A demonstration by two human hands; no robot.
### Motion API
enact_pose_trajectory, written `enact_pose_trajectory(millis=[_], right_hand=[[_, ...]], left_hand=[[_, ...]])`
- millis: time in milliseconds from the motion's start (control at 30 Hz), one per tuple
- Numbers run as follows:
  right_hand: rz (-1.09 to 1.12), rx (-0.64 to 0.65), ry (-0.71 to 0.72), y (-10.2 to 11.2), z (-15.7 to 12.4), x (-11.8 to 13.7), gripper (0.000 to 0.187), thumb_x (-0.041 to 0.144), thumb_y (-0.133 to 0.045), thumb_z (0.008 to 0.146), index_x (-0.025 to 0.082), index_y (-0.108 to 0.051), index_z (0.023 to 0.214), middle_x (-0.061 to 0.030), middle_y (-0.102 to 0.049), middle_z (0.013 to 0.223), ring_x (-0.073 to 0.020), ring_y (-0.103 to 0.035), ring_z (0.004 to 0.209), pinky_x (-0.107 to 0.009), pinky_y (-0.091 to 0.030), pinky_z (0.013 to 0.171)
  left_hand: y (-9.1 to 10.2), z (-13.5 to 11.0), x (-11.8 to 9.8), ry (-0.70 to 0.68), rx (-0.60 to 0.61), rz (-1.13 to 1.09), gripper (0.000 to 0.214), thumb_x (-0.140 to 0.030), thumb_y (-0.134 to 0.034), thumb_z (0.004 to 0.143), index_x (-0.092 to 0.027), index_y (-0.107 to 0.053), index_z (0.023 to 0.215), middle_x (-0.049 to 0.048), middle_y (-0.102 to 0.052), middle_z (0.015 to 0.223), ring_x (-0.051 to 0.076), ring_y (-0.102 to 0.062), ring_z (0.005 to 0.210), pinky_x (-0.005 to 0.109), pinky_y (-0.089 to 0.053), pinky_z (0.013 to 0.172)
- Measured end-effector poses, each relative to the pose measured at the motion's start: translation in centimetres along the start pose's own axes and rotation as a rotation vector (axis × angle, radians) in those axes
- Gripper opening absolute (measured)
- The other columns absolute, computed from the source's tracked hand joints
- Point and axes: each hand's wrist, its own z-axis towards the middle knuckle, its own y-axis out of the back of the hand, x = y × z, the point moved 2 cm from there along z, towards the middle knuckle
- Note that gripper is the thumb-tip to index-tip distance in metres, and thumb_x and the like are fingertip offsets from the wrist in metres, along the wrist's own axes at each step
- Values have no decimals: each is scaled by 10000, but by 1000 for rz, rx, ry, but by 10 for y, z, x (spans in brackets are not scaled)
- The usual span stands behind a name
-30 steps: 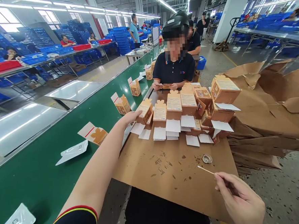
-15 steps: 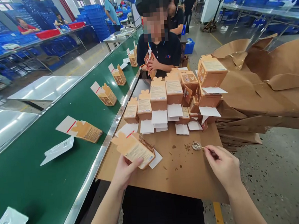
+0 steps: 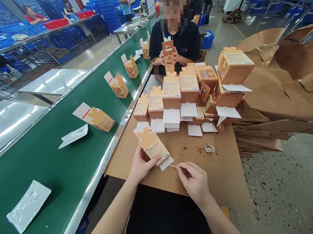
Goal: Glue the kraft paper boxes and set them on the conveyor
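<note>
My left hand [image 3: 140,164] grips a small brown carton [image 3: 153,148] lying on the brown cardboard sheet [image 3: 223,176], its white flap [image 3: 166,163] pointing toward me. My right hand [image 3: 194,180] pinches a thin stick [image 3: 173,166] whose tip touches that white flap. A small round metal cap [image 3: 209,148] sits on the sheet to the right of the carton. Behind it stands a stack of several similar cartons [image 3: 189,88] with white flaps hanging open.
A green conveyor belt [image 3: 42,162] runs along the left, carrying cartons [image 3: 101,119] and clear plastic bags [image 3: 28,206]. A person in a dark shirt [image 3: 186,44] sits opposite holding a carton. Crumpled brown paper [image 3: 284,88] is piled at the right. Blue crates fill the background.
My left hand took a carton from the stack and drew it close. My right hand dipped the stick at the metal cap, then moved left to the carton's white flap.
</note>
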Motion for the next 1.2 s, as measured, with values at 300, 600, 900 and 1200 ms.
enact_pose_trajectory(millis=[300,600,900,1200], right_hand=[[-29,-54,11,-1,2,-8,279,198,-659,1163,250,-827,947,-15,-786,782,-149,-705,599,-241,-610,590],[-93,-170,-43,59,-10,-5,181,200,-762,1124,265,-836,973,-4,-818,810,-146,-708,576,-242,-599,555],[-58,-162,-27,56,-5,-1,189,273,-802,1118,249,-852,937,-17,-817,781,-156,-720,560,-255,-636,586],[-78,-218,-49,65,-18,-21,292,471,-865,1106,246,-896,921,-57,-836,796,-187,-731,538,-293,-650,556]], left_hand=[[-3,-5,1,-57,-12,72,830,-543,-1119,656,-258,-683,1302,141,-874,1311,398,-871,1256,562,-713,1103],[-19,-36,15,-102,-82,433,621,-463,-1030,732,-333,-667,1218,87,-864,1202,421,-865,1136,533,-718,885],[33,-26,1,-239,-291,643,564,-474,-962,782,-310,-709,1258,100,-856,1218,411,-856,1138,510,-704,923],[199,2,-44,-102,-871,540,822,-475,-1074,529,-321,-535,1131,116,-787,1224,518,-780,1323,639,-671,1087]])
